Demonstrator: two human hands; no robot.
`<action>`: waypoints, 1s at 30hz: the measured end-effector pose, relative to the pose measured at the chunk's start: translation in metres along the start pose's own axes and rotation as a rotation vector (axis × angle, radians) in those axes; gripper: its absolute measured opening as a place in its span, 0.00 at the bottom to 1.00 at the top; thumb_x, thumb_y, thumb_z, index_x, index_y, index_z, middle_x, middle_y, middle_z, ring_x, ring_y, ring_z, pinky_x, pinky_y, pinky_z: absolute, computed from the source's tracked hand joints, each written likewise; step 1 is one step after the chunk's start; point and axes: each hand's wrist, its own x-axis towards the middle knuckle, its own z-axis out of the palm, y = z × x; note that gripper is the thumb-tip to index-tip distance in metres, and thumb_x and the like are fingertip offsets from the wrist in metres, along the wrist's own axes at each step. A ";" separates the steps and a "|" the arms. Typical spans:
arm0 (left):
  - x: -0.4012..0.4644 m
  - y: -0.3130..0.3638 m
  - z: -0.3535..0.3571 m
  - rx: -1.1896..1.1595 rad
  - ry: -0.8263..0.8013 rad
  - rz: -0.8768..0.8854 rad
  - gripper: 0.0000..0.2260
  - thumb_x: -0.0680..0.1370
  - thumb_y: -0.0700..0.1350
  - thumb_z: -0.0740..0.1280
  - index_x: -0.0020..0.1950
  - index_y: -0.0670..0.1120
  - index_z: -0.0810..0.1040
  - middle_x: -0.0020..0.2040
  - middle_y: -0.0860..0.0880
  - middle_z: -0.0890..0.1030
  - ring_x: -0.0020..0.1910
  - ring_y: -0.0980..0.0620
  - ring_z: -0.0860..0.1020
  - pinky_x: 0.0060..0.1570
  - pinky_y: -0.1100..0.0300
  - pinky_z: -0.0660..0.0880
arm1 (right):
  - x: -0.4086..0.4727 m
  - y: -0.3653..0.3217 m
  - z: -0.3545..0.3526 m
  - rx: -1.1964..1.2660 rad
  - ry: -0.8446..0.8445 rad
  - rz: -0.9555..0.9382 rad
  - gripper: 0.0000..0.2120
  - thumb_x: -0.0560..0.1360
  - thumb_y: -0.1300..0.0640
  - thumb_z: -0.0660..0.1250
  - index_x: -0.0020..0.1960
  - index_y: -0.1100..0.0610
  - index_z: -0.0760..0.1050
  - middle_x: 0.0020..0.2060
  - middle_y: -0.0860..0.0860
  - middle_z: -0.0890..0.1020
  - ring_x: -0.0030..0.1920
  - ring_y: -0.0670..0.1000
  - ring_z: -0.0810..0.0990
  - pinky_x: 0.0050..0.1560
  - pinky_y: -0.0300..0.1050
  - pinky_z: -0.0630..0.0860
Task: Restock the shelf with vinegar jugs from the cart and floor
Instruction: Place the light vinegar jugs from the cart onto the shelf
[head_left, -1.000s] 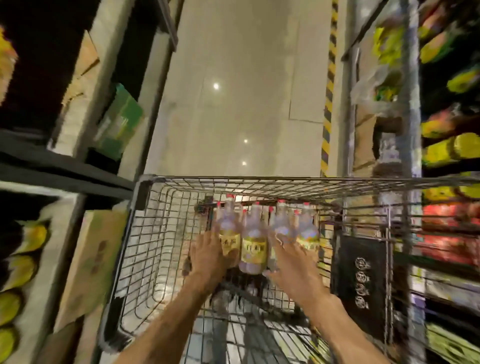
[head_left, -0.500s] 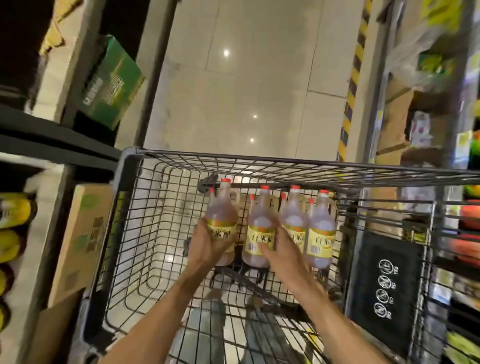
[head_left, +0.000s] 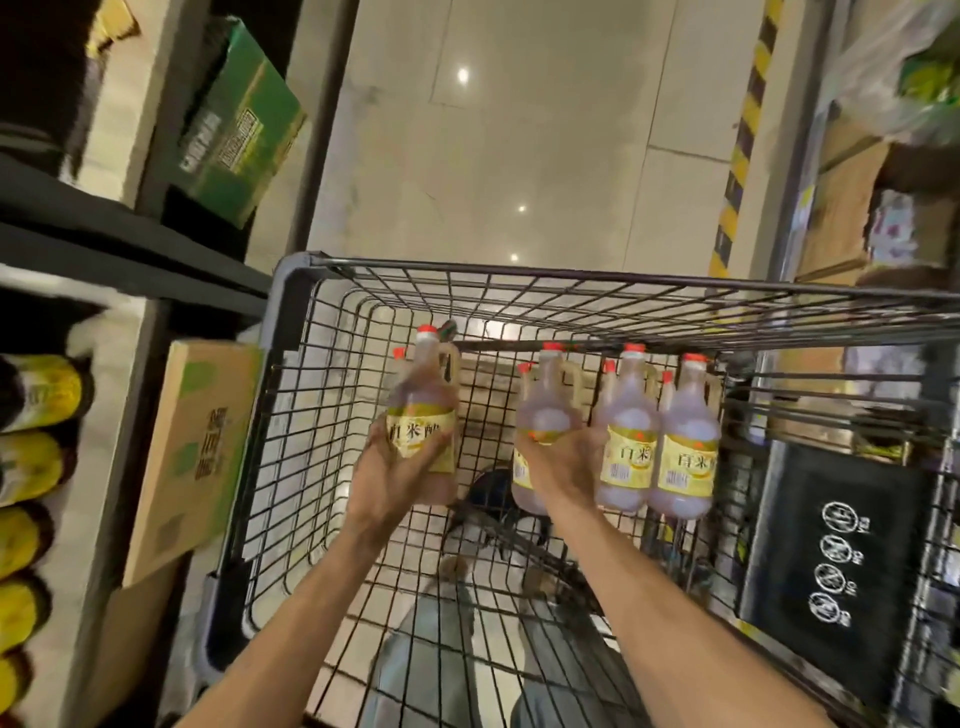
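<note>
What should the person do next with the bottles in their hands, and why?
Probably lift both up over the cart's rim and turn to the shelf. The left hand already grips one vinegar jug pulled away from the others, and the right hand grips a second jug, so nothing is left but carrying them out.

Wire cart (head_left: 291, 332) fills the near middle, standing on the pale tiled floor (head_left: 493, 156). Red-capped vinegar jugs (head_left: 680, 447) cluster at its far right. On the left, dark shelf (head_left: 104, 244) carries a green carton (head_left: 234, 124).
</note>
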 end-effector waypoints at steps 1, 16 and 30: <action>-0.003 0.002 -0.002 0.028 0.021 0.025 0.36 0.73 0.63 0.72 0.74 0.46 0.68 0.56 0.58 0.76 0.55 0.61 0.77 0.60 0.64 0.74 | 0.000 -0.001 0.002 -0.015 -0.003 0.009 0.31 0.69 0.41 0.74 0.68 0.45 0.67 0.52 0.48 0.80 0.50 0.53 0.82 0.47 0.53 0.83; -0.054 0.050 -0.009 0.056 -0.091 0.193 0.35 0.67 0.47 0.82 0.66 0.49 0.65 0.53 0.53 0.78 0.48 0.57 0.81 0.39 0.63 0.80 | -0.061 -0.022 -0.087 0.047 -0.099 -0.062 0.38 0.61 0.34 0.79 0.63 0.47 0.67 0.53 0.44 0.82 0.52 0.49 0.82 0.50 0.48 0.79; -0.266 0.214 -0.002 0.240 -0.302 0.754 0.34 0.65 0.42 0.83 0.64 0.53 0.69 0.48 0.63 0.77 0.42 0.69 0.78 0.41 0.79 0.70 | -0.298 -0.015 -0.282 0.482 0.234 -0.144 0.38 0.65 0.43 0.83 0.66 0.52 0.67 0.58 0.45 0.79 0.58 0.48 0.80 0.48 0.39 0.74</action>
